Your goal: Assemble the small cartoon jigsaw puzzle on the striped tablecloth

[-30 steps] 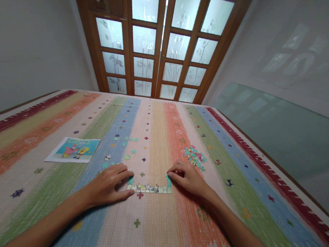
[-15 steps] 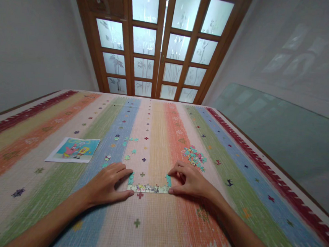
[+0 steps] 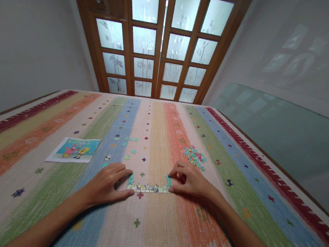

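Observation:
A short row of joined jigsaw pieces (image 3: 149,188) lies on the striped mat (image 3: 149,230), with teal pieces turned up at both ends. My left hand (image 3: 105,185) lies flat and open on the mat, its fingertips touching the row's left end. My right hand (image 3: 191,181) is curled at the row's right end, with the index fingertip above the teal corner piece and the thumb below it, pinching that corner. A heap of loose coloured pieces (image 3: 194,156) lies just beyond my right hand.
A printed cartoon picture (image 3: 74,149) lies on the mat at the left. A few single pieces (image 3: 127,140) are scattered beyond my left hand. Wooden doors with frosted glass (image 3: 160,42) stand at the far end. A large glass sheet (image 3: 282,130) leans along the right wall.
My right hand has slid back slightly and its thumb has come down to the row's lower right corner. The left hand has barely moved.

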`<state>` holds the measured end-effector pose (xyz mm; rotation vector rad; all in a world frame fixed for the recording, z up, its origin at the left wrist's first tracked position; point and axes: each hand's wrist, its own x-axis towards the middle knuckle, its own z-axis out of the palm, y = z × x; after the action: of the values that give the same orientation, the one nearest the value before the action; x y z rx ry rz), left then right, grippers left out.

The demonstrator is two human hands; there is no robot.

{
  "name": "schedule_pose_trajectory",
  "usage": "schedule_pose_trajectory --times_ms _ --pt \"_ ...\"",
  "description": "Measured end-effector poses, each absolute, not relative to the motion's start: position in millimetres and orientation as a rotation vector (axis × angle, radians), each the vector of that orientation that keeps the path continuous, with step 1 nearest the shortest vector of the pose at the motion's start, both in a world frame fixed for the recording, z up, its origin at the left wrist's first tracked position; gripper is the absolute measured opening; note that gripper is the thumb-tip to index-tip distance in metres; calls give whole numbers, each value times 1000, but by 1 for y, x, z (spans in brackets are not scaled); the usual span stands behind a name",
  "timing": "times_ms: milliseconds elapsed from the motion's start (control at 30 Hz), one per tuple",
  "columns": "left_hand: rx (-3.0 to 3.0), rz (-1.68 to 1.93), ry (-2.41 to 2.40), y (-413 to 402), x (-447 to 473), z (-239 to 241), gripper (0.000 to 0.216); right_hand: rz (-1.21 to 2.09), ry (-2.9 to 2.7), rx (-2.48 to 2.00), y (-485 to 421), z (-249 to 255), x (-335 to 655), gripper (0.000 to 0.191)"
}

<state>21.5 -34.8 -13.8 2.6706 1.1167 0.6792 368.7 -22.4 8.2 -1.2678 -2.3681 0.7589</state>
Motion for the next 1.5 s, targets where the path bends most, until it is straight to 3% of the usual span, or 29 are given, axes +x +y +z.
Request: schedule_pose_trajectory --times_ms 333,833,1500 --pt "2800 737 963 -35 24 -12 22 867 -2371 -1172 -20 1 371 10" --pt "2925 760 814 -36 28 -10 30 873 -2365 -1132 -21 1 369 12" --pt "2900 849 803 -37 28 -14 23 779 -2385 -1110 -23 -1 367 5"
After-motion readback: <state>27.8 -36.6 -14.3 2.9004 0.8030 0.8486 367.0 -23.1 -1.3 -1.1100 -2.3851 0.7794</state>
